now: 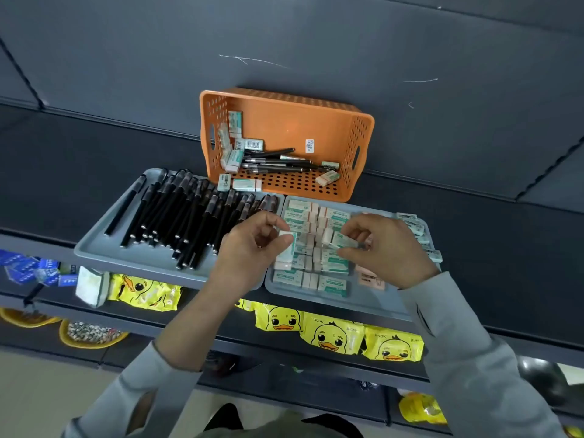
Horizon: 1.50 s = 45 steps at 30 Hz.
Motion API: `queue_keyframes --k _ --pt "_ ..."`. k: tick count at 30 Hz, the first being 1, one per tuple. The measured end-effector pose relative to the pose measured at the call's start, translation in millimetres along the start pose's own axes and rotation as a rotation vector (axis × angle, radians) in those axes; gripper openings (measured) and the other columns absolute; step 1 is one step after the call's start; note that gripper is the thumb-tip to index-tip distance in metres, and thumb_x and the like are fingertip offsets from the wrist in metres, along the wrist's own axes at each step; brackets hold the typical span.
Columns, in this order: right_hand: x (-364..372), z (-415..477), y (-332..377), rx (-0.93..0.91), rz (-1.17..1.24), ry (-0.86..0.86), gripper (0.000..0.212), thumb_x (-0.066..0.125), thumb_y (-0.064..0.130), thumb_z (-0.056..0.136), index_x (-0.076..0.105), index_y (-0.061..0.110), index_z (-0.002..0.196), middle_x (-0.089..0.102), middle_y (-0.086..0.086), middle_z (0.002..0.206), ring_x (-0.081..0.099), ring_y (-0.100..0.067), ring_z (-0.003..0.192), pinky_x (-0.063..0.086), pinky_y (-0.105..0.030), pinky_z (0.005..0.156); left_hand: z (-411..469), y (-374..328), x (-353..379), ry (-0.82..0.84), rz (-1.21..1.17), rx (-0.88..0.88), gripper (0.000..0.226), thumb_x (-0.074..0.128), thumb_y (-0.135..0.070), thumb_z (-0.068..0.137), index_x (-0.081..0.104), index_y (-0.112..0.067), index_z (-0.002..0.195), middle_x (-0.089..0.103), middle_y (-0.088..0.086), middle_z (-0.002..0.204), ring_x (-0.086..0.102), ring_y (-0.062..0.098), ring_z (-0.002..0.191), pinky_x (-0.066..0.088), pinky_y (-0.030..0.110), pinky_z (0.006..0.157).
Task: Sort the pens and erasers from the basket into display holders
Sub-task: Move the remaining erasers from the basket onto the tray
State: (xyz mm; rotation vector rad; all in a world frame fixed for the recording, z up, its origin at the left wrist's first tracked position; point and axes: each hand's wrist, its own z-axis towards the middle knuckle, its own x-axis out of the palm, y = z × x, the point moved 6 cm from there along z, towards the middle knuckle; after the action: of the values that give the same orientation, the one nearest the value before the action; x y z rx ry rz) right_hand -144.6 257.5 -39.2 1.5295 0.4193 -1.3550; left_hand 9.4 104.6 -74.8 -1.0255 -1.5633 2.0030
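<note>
1. Most of the sorting looks done. The left grey tray point(94, 251) holds a dense row of black pens point(189, 213), and the right grey tray point(373, 300) holds packed rows of green-and-white erasers point(311, 279).
2. A few pens point(275, 161) and several loose erasers point(234, 153) remain in the orange basket point(360, 143), which lies tipped on its side just behind both trays, so some work is left.
3. The left hand point(252, 245) pinches one eraser point(289, 245) between thumb and fingers over the near-left rows of the right tray.
4. The right hand point(382, 248) grips another eraser point(339, 240) at its fingertips above the middle of the same tray; neither eraser is set down yet.
5. Both hands hover over the eraser rows, which are crowded; free slots appear scarce, and a careless placement could nudge neighbouring erasers out of line.
6. Below the shelf point(474, 216) hang yellow duck-print packets point(335, 336), well clear of the work. Blue packets point(31, 270) sit at the far left.
</note>
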Motion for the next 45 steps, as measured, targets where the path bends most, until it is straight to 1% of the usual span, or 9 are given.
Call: queue_keyframes --k 4,7,12,15,22,32,36,40,45 --pt "1.9 -1.5 -2.4 0.017 0.03 0.006 0.025 0.08 0.031 0.073 0.068 0.027 0.094 0.065 0.01 0.087 0.059 -0.005 0.079 0.053 -0.03 0.075 -8.4 -1.3 5.0 -0.181 0.261 0.05 0.017 0.075 -0.032 0.081 0.061 -0.023 0.081 0.067 -0.012 0.074 0.062 0.0 0.066 0.054 0.021 0.061" --pt "3.0 -2.1 -1.1 0.006 0.046 0.01 0.026 0.081 0.03 0.074 0.068 0.026 0.096 0.065 0.012 0.087 0.06 -0.004 0.079 0.053 -0.028 0.075 -14.3 -6.9 7.3 -0.223 0.514 0.293 0.009 0.074 -0.022 0.082 0.066 -0.017 0.083 0.064 -0.007 0.088 0.061 0.011 0.075 0.054 0.027 0.067" --pt "3.1 -4.8 -3.0 -0.005 0.038 0.031 0.026 0.081 0.028 0.074 0.071 0.024 0.098 0.063 0.016 0.086 0.059 -0.002 0.078 0.052 -0.027 0.076 -14.3 -6.1 14.2 0.101 0.631 0.516 0.055 0.063 0.017 0.07 0.069 -0.017 0.114 0.063 -0.001 0.12 0.054 0.02 0.114 0.044 0.027 0.096" --pt "3.2 -8.7 -4.4 -0.009 0.021 0.084 0.026 0.08 0.028 0.074 0.072 0.026 0.098 0.063 0.016 0.087 0.059 -0.001 0.078 0.051 -0.025 0.075 -7.7 -2.0 18.9 0.179 0.631 0.492 0.045 0.073 0.005 0.075 0.071 -0.019 0.113 0.066 -0.003 0.115 0.057 0.02 0.112 0.044 0.029 0.098" --pt "17.1 -14.7 9.2 -0.065 0.009 0.231 0.026 0.082 0.029 0.072 0.072 0.027 0.097 0.064 0.013 0.088 0.06 -0.004 0.079 0.051 -0.026 0.075 -3.7 -4.8 21.5 0.021 0.599 0.465 0.027 0.081 -0.008 0.072 0.075 -0.02 0.096 0.067 -0.006 0.097 0.059 0.017 0.093 0.048 0.024 0.083" --pt "18.8 3.2 11.5 -0.082 -0.006 0.226 0.021 0.076 0.037 0.078 0.068 0.027 0.094 0.061 0.012 0.092 0.056 -0.004 0.084 0.049 -0.028 0.076 5.1 -4.1 15.0 0.097 0.607 0.464 0.019 0.079 -0.02 0.078 0.075 -0.021 0.096 0.066 -0.007 0.098 0.059 0.014 0.093 0.051 0.027 0.082" --pt "1.9 42.7 18.9 -0.098 -0.02 0.131 0.009 0.066 0.036 0.089 0.068 0.031 0.096 0.063 0.013 0.093 0.057 -0.005 0.087 0.046 -0.029 0.077 27.1 -11.1 -14.0 0.002 0.645 0.476 0.015 0.073 -0.014 0.082 0.075 -0.016 0.096 0.067 -0.004 0.097 0.061 0.016 0.091 0.054 0.03 0.081" --pt "11.2 102.6 32.1 -0.149 -0.122 0.106 0.02 0.062 0.023 0.092 0.068 0.024 0.111 0.066 0.003 0.106 0.061 -0.016 0.098 0.049 -0.035 0.086 70.6 -10.6 -49.5 -0.124 0.793 0.394 0.025 0.07 -0.001 0.081 0.073 -0.013 0.103 0.066 0.005 0.104 0.06 0.029 0.097 0.051 0.04 0.084" --pt "50.9 160.9 69.1 -0.219 -0.141 0.163 0.027 0.061 0.016 0.091 0.069 0.018 0.117 0.067 -0.006 0.114 0.061 -0.024 0.105 0.049 -0.037 0.091 118.7 13.7 -64.4 -0.049 1.048 0.131 0.033 0.058 -0.003 0.088 0.063 -0.013 0.119 0.057 0.012 0.119 0.06 0.041 0.1 0.052 0.048 0.085"
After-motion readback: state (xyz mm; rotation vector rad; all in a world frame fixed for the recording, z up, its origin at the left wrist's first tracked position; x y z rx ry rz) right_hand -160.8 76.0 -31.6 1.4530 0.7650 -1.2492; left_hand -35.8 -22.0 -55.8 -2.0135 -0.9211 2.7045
